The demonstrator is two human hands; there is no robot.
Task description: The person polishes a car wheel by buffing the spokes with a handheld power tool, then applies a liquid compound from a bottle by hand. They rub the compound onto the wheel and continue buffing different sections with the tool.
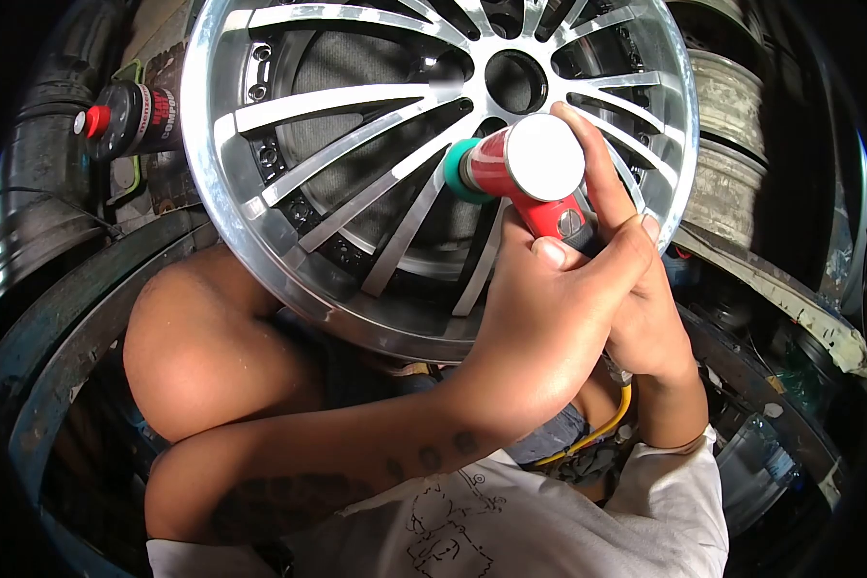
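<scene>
1. A person's left hand and right hand close together around a red power tool, the left overlapping the right; one finger lies alongside its white top.
2. The tool's green pad sits at the spokes of a shiny wheel, near the hub; whether it touches metal cannot be told.
3. The wheel lies in front of the person, beyond a bare knee; a dark bottle with a red cap stands off its left side.
4. Good handling likely calls for a firm two-handed grip, light, even pressure, the pad flat along each spoke, fingers clear of the pad, and the yellow hose free of snags.
</scene>
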